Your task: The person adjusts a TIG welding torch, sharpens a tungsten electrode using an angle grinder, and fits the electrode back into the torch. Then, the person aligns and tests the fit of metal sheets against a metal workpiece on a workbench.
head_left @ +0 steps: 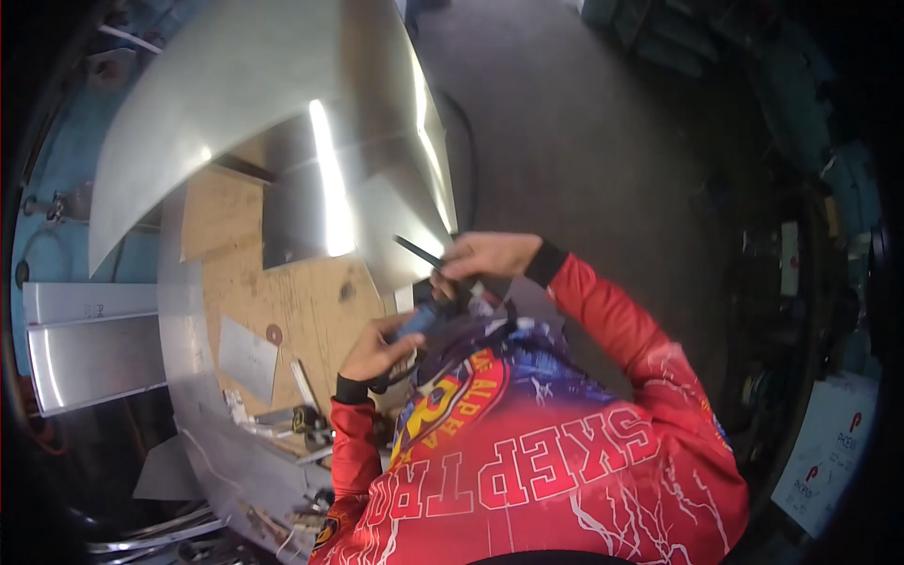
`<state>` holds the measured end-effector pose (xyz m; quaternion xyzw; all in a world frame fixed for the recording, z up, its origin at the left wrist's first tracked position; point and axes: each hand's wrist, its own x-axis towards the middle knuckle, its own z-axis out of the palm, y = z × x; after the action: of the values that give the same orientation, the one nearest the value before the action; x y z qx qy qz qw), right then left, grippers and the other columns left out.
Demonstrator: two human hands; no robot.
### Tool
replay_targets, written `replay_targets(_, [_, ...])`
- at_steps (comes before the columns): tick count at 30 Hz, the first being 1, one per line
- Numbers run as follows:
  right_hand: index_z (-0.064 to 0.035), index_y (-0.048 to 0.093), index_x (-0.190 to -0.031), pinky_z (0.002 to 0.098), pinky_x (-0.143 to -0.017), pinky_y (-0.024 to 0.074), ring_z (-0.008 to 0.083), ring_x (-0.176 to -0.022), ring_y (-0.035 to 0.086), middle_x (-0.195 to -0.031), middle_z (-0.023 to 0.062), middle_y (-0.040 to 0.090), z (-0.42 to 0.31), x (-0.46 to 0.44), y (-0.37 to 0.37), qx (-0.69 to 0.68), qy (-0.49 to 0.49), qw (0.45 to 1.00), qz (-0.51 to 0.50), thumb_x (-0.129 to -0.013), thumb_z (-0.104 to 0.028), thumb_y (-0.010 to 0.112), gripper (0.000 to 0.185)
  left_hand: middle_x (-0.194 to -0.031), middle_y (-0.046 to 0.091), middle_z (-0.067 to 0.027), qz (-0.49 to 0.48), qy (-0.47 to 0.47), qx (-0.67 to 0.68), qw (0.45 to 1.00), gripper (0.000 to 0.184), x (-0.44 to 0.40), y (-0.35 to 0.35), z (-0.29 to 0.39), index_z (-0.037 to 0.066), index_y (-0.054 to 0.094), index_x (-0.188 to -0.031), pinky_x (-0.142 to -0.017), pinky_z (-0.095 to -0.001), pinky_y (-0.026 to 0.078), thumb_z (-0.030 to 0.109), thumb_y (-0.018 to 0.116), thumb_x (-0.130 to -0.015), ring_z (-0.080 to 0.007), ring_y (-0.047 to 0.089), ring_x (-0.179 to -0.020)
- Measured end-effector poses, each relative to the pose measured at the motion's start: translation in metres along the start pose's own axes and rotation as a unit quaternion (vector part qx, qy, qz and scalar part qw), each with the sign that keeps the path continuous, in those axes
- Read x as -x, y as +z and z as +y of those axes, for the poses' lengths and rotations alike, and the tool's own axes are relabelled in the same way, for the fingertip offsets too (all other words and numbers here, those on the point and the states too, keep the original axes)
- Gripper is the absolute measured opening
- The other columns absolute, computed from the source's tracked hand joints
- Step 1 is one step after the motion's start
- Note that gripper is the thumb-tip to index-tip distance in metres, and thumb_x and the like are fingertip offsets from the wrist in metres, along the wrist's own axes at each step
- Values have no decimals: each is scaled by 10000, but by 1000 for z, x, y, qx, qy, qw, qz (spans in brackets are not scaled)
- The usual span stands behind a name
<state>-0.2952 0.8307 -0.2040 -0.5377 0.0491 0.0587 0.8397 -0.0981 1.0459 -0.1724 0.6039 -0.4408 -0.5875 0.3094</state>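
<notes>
In front of my chest, my left hand wraps round a blue and black tool. Its far end is hidden in shadow near my shirt, so I cannot make out its kind. Higher and to the right, my right hand closes on a thin black bar, which points up and left. The fingers of both hands are close together, with a small brownish part between them that is blurred. Just beyond my right hand lies the corner of a shiny metal sheet.
A big curved metal sheet rises over the wooden board of the bench. Tape measure, white tag and loose tools lie at its near end. Panels stand left; a black cable hangs beyond the bench edge.
</notes>
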Motion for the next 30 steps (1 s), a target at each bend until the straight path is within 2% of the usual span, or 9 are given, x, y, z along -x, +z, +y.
replay_targets(4, [-76,657,-857,238,-387,314,60,-437,436,-736,-20,619,-21,-47,17,178,57,981,50,-952,-339,550,300,-745,619,-21,101,-57,66,991,247,23,3,-14,-17,610,-1032,-494,-233,395,207,638,-931,-61,499,-544])
replay_targets(9, [-15,660,-1076,365,-817,488,250,-839,646,-792,132,651,22,-119,21,263,-172,937,154,-901,-420,604,446,-846,656,-65,268,-25,107,957,270,41,-20,-49,-11,583,-1090,-499,-223,417,220,605,-951,-75,534,-558])
replay_targets(13, [-58,499,-1320,443,-938,429,432,-1153,489,-1277,241,483,77,-118,-30,445,-64,697,559,-757,-498,724,749,-757,612,-57,484,-52,179,855,346,40,-60,-111,11,581,-1016,-435,-242,419,350,597,-951,-95,519,-509])
replay_targets(19, [141,341,-1337,481,-1038,392,378,-1226,484,-1274,301,488,121,-89,-62,150,101,799,574,-774,-431,770,910,-708,572,-48,515,-175,203,814,484,55,-102,-220,-11,564,-1009,-420,-265,419,453,642,-899,-121,531,-485])
replay_targets(21, [139,384,-1307,413,-918,503,303,-1094,593,-1172,240,575,129,-82,-58,-174,9,920,351,-807,-235,775,737,-761,614,-101,540,-183,162,805,529,47,-97,-229,-43,581,-1060,-525,-313,485,454,647,-892,-188,596,-582])
replay_targets(23, [109,451,-1268,318,-780,555,223,-984,637,-1134,160,609,146,-80,-57,-149,48,908,389,-812,-117,762,596,-875,657,-182,691,-136,-548,452,554,39,-91,-233,-55,603,-1120,-687,-371,516,444,650,-885,-262,638,-743])
replay_targets(25, [88,531,-1189,291,-712,562,194,-915,648,-1099,127,625,146,-73,-56,-154,102,924,335,-791,-83,775,497,-976,660,-232,694,-83,-535,475,519,25,-78,-182,-41,598,-1185,-810,-394,497,386,650,-895,-304,638,-874])
replay_targets(28, [22,593,-1175,326,-799,563,194,-987,625,-1129,82,632,139,-45,-45,-131,130,959,213,-812,-66,748,404,-1000,678,-164,518,-89,-160,836,482,-3,-79,-185,-56,556,-1232,-760,-351,507,303,643,-922,-238,657,-913])
replay_targets(30, [11,574,-1226,360,-871,554,192,-1063,598,-1176,69,623,131,-25,-25,-124,138,968,167,-828,-49,726,430,-1030,675,-105,365,-136,114,914,482,-25,-44,-123,-21,585,-1208,-691,-250,507,389,580,-955,-166,665,-876])
